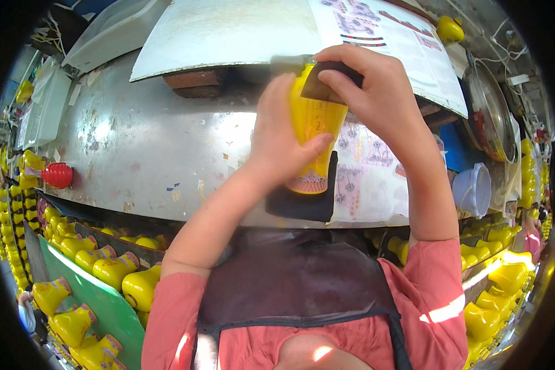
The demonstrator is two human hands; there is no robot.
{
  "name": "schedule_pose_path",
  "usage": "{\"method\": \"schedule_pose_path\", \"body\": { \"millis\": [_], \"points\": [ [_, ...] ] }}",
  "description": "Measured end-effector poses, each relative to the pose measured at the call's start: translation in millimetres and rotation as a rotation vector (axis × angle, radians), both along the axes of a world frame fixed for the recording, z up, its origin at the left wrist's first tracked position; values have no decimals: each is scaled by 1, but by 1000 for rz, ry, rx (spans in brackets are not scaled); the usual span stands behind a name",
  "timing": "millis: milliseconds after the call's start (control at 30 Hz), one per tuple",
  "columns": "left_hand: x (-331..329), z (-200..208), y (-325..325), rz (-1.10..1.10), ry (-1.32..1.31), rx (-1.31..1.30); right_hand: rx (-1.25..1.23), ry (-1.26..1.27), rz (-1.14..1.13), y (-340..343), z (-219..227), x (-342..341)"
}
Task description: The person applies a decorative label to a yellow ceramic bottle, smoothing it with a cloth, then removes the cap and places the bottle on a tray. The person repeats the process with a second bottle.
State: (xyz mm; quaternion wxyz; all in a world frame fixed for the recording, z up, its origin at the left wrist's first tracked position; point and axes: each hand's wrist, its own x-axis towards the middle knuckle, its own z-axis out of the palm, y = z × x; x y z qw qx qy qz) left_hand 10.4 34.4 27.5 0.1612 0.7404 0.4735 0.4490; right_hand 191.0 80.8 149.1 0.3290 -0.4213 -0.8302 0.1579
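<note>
A glossy yellow vase (pixel 315 126), with a patterned band at its near end, lies tilted on the workbench in front of me. My left hand (pixel 276 132) is closed round its left side, the thumb across its front. In my right hand (pixel 379 86), a thin dark flat scraper-like piece (pixel 319 86) is pinched between thumb and fingers, pressed against the vase's upper part. Faint printed marks run along the vase's wall under the piece. Beneath the near end is a black cloth or pad (pixel 302 208). The vase's far end is blurred and partly hidden by my hands.
A white board (pixel 228 31) rests on bricks (pixel 194 82) at the back. Printed decal sheets (pixel 376 166) lie to the right, near a pale bucket (pixel 472 190). A red ribbed object (pixel 57 175) stands left. Several yellow vases (pixel 114 269) line racks on both sides.
</note>
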Motion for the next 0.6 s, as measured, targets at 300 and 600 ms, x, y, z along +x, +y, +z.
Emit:
{"method": "schedule_pose_path", "body": {
  "millis": [300, 600],
  "points": [
    [0, 2, -3, -18, 15, -20, -99, -28, 118, 27, 14, -12],
    [7, 13, 25, 4, -345, -245, 63, -206, -87, 29, -4, -4]
  ]
}}
